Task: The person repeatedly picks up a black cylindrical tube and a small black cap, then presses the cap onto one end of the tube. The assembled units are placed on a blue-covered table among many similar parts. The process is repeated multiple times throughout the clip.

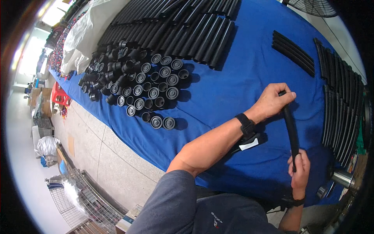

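Both of my hands hold one slim black tube (pixel 290 126) over the blue tablecloth (pixel 218 101). My left hand (pixel 272 100) is closed around its far end, with the thumb pressed along the top. Closer to my body, my right hand (pixel 300 171) wraps its fingers around the near end. The tube slants slightly between them. Beneath my left forearm lies a dark item with a white patch (pixel 249 144), partly hidden. Many round black caps (pixel 153 93), some upright and some tipped over, are spread to the left of my left hand.
Long black tubes (pixel 183 35) lie in rows at the back. A small group of curved tubes (pixel 294 54) rests far right, with more stacked tubes (pixel 339 101) along the right edge. A metal cylinder (pixel 343 178) stands near my right hand. A wire rack (pixel 83 199) is on the floor side.
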### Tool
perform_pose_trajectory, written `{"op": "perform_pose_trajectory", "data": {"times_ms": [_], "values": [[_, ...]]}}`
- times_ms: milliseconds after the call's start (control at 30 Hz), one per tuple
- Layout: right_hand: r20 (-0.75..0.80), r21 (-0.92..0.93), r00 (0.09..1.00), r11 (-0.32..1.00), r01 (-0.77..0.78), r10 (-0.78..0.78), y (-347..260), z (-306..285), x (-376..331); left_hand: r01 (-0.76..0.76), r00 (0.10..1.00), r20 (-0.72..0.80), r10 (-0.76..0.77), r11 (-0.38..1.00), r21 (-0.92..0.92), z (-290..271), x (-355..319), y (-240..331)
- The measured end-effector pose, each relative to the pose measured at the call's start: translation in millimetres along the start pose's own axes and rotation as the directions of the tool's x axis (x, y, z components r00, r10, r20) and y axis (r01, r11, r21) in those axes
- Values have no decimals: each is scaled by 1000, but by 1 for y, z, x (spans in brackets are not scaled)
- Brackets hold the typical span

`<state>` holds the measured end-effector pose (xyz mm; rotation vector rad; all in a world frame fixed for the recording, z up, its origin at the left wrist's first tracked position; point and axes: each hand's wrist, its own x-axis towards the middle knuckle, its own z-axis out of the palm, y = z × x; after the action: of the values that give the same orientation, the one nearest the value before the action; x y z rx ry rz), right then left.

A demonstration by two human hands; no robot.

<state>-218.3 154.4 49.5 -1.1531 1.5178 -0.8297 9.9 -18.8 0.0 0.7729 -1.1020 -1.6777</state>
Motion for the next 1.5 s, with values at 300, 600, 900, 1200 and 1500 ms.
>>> {"op": "perform_pose_trajectory", "data": {"times_ms": [300, 600, 900, 1200, 1500], "values": [[235, 214, 961, 957, -199, 147, -3, -22, -2, -1, 1000, 10, 1, 999, 36, 1, 1, -5], [91, 237, 965, 936, -261, 246, -3, -2, -8, 40, 999, -3, -40, 997, 61, -1, -5, 2], [-28, -516, 938, 808, 283, -346, -15, 5, 5, 119, 992, -53, -118, 993, 17, 2, -4, 8], [-22, -563, 932, 775, 287, -361, -8, 1, 1, 124, 991, -54, -124, 992, -10, 7, -3, 1], [15, -666, 849, 628, 403, -528, -8, 7, 3, 99, 994, -38, -100, 995, -14, 6, -4, 2]]}}
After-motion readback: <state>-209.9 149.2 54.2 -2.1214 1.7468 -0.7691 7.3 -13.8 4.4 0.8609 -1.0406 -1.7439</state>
